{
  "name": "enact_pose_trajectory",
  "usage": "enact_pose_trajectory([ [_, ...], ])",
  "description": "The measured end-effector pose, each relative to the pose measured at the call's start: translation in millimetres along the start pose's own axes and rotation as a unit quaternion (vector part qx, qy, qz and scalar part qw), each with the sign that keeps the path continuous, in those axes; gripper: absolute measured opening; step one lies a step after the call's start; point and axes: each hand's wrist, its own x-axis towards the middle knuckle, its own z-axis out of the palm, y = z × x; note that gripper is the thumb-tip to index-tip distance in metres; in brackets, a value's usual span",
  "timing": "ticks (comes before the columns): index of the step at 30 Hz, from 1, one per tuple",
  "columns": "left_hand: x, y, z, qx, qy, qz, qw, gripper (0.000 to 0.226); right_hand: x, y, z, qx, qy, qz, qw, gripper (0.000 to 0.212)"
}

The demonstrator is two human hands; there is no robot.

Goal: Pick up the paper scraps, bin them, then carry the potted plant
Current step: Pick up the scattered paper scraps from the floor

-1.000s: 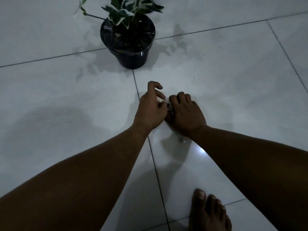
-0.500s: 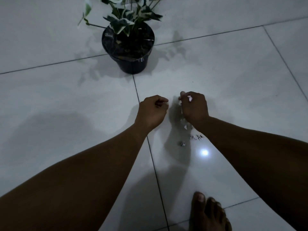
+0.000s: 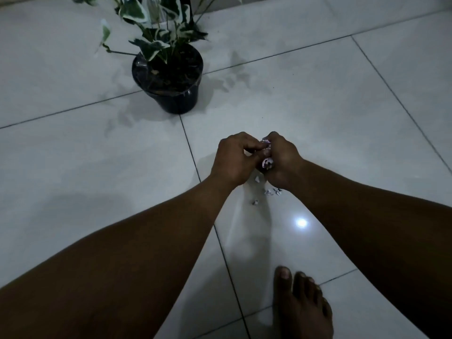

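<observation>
1. Hands meet low over the floor [image 3: 342,118], knuckles up, pressed against each other at the fingertips.
2. The right hand [image 3: 281,160] is curled round a small wad of paper scraps [image 3: 266,162]; pale bits with pinkish marks peek out between its fingers at the top and at the side.
3. The left hand [image 3: 234,160] has its fingers bent inward, and its thumb and forefinger reach into the right hand's bundle, pinching at the scraps there.
4. More scraps lie loose on the tile just beneath the hands: one pale piece [image 3: 257,178] under the gap between the wrists, a pair [image 3: 272,191] beside the right wrist, and a single one [image 3: 255,202] a little nearer the person.
5. The plant [image 3: 168,79] stands upright in a dark pot beyond the hands and to their left, apart from them, at the crossing of two grout lines; its green-and-white leaves spread up past the top edge.
6. A bare foot [image 3: 300,307] rests on the floor at the bottom, between the forearms and closer to the right one.
7. A bright spot of reflected light [image 3: 301,222] sits on the glossy tile near the right forearm.
8. The scene is dim, so finer detail of the scraps cannot be made out.
</observation>
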Motion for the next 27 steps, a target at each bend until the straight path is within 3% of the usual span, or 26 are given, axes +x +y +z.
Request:
enact_pose_trajectory([
  [4, 1.2, 9.3, -4.6, 0.026, 0.021, -0.021, 0.999, 0.014, -6.2, -1.7, -2.6, -0.055, -0.024, -0.002, 0.998, 0.015],
  [8, 7.4, 13.4, -13.7, 0.086, -0.019, 0.0, 0.996, 0.04, -7.9, -4.3, -17.0, -0.129, -0.059, -0.02, 0.99, 0.017],
  [12, 10.4, 8.7, -15.9, 0.1, -0.081, 0.002, 0.992, 0.041, -6.2, -5.9, -24.2, -0.143, -0.07, -0.031, 0.987, 0.013],
  [16, 1.5, 1.9, -8.6, 0.063, -0.13, -0.012, 0.989, 0.023, -5.1, -3.5, -22.0, -0.193, -0.025, -0.067, 0.979, 0.019],
  [20, -11.0, -8.5, -2.6, 0.075, -0.139, -0.019, 0.987, 0.014, 1.0, -2.7, -30.8, -0.331, 0.056, -0.122, 0.934, 0.017],
  [22, -15.8, -19.0, -6.2, 0.159, -0.16, -0.007, 0.974, 0.03, 4.5, -4.1, -41.8, -0.428, 0.09, -0.153, 0.886, 0.024],
  [25, -22.4, -29.7, -9.3, 0.263, -0.254, 0.006, 0.931, 0.075, 5.5, -0.9, -56.7, -0.538, 0.136, -0.201, 0.807, 0.037],
  [27, -27.4, -32.1, -4.2, 0.28, -0.283, 0.013, 0.917, 0.088, 5.3, 2.7, -63.3, -0.528, 0.152, -0.212, 0.808, 0.04],
])
